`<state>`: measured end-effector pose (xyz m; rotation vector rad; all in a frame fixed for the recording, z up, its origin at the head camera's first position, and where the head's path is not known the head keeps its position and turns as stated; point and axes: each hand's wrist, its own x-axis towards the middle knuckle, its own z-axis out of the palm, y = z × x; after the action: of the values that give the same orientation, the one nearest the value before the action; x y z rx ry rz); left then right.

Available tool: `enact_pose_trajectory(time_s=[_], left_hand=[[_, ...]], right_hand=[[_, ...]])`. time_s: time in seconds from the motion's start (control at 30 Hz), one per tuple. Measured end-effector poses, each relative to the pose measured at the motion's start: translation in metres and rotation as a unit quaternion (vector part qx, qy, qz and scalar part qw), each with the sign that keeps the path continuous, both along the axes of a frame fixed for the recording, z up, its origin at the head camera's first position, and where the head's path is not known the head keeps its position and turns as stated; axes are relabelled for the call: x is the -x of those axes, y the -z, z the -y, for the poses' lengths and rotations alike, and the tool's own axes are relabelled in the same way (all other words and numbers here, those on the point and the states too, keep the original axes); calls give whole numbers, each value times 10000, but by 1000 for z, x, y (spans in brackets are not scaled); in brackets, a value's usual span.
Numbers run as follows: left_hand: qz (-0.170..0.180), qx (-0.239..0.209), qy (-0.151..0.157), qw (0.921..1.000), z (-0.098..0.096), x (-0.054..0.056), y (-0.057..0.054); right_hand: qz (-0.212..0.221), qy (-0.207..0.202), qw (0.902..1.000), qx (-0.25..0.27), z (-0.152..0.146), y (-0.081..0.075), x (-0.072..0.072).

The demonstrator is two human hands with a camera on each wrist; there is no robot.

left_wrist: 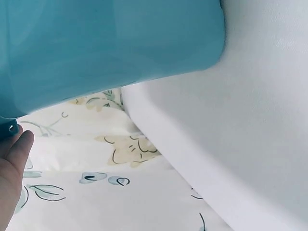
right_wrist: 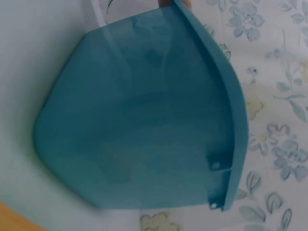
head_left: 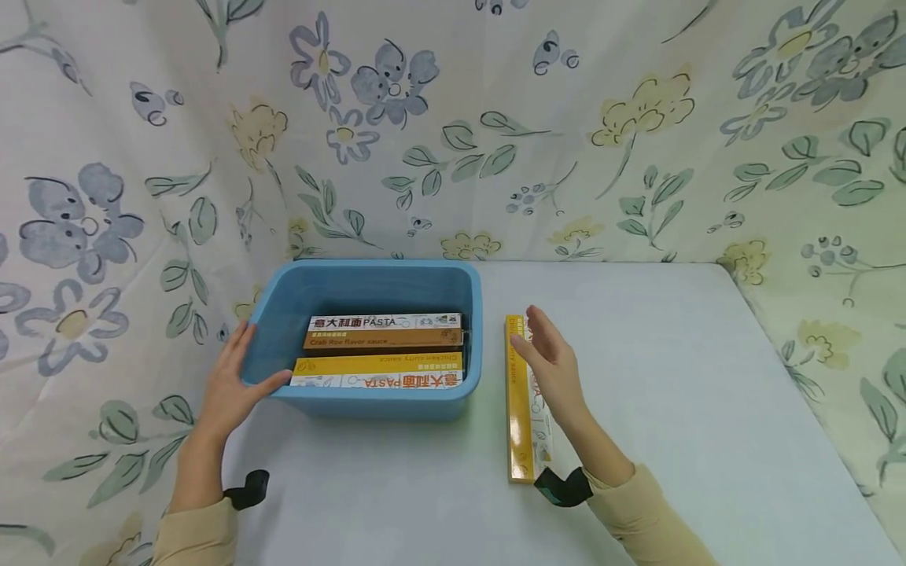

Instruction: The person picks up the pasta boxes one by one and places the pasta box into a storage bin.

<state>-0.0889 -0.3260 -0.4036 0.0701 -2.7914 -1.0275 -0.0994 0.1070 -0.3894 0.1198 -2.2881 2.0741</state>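
Note:
A blue plastic storage bin stands on the white table, with pasta boxes lying flat inside. One is a brown and white crab roe pasta box; in front of it lies a yellow and white chicken curry pasta box. My left hand holds the bin's left front corner, thumb over the rim and fingers along the left side. To the right of the bin, another yellow pasta box lies lengthwise on the table. Above its far end is my right hand, fingers extended, holding nothing. Whether it touches the box is unclear.
The white table extends to the right and in front of the bin. A floral curtain hangs behind and along the left side. Each wrist wears a dark strap.

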Motion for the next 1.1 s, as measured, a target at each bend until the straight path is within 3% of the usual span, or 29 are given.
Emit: enact_pose_trajectory(time_s=[0.2, 0.47, 0.6, 0.73, 0.87, 1.1], left_hand=[[23, -5, 15, 10000, 1, -1, 0], [42, -8, -24, 10000, 1, -2, 1], [-9, 4, 15, 10000, -1, 0, 3], [-51, 29, 35, 10000, 0, -1, 3], [-92, 23, 70, 9999, 1, -1, 3], [-32, 18, 5, 10000, 0, -1, 2]], right_hand=[[435, 253, 9987, 113, -17, 26, -14], [873, 613, 9942, -138, -25, 63, -35], [929, 905, 9890, -715, -30, 87, -47], [1202, 1130, 9755, -1455, -31, 106, -58], [1339, 1060, 9656, -1962, -26, 121, -68], [1362, 817, 9611, -2260, -13, 139, -74]])
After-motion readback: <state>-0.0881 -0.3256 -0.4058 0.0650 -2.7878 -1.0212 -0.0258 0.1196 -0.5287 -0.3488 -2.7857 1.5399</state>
